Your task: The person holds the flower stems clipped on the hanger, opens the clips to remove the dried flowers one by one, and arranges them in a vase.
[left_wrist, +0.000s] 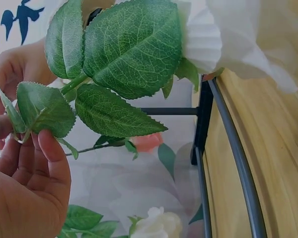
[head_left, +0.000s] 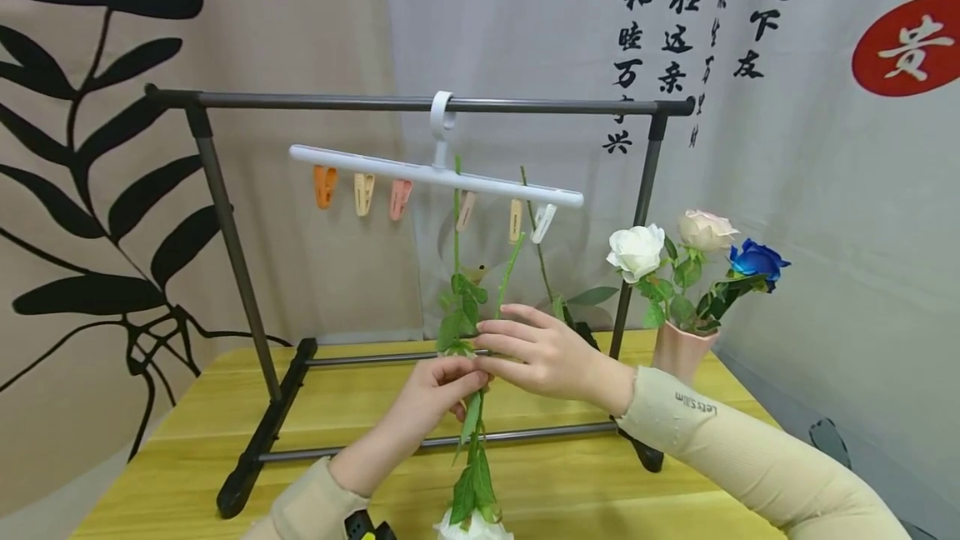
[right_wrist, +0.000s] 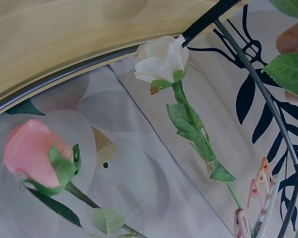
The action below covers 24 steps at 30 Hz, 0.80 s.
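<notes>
A white rose [head_left: 474, 528] hangs head down between my hands, its stem [head_left: 512, 269] pointing up. Leaves [left_wrist: 134, 49] spread along it above the bloom. My left hand [head_left: 438, 386] pinches a leaf on the stem between thumb and fingers. Close beside it, my right hand [head_left: 536, 352] holds the stem, with several fingers fairly straight; its thumb is hidden in the head view. Behind, another white rose [right_wrist: 161, 59] and a pink rose [right_wrist: 37, 153] hang head down from clothespins on a white hanger [head_left: 360, 162].
The hanger hooks over a dark rack's top bar [head_left: 300, 101]. Along it are an orange clothespin [head_left: 325, 187], a white clothespin [head_left: 543, 224] and several others. A pink vase [head_left: 678, 352] with white, pale pink and blue roses stands at the right. A wooden table [head_left: 172, 473] lies below.
</notes>
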Each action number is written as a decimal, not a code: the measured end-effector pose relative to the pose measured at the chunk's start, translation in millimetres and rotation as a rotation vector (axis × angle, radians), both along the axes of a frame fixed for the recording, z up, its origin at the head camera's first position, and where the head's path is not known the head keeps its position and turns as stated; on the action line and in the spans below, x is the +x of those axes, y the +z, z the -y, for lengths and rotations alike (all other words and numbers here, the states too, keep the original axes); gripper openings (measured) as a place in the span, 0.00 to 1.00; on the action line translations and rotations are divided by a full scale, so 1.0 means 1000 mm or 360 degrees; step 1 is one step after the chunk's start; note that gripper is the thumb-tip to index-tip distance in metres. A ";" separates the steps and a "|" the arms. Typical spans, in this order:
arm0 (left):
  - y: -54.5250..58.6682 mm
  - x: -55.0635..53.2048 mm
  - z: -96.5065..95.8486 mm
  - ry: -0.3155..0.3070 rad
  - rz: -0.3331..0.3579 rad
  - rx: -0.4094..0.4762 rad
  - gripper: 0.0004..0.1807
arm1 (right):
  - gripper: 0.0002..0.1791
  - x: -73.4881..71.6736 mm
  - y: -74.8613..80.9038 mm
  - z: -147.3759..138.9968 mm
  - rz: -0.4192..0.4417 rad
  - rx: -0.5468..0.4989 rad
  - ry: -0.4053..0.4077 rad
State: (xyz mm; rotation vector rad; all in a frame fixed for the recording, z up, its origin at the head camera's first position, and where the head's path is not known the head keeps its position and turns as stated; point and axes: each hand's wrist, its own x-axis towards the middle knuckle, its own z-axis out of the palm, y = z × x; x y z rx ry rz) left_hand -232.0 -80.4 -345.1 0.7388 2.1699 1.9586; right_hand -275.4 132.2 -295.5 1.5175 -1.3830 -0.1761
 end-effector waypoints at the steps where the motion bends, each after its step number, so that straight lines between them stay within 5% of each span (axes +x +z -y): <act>1: 0.000 0.000 0.000 -0.0001 -0.0005 -0.0004 0.17 | 0.10 0.000 0.000 0.000 -0.0003 -0.0003 0.0003; 24: -0.005 -0.003 -0.003 0.0017 0.0056 0.0048 0.19 | 0.10 -0.004 -0.006 -0.010 0.0066 -0.0065 0.0023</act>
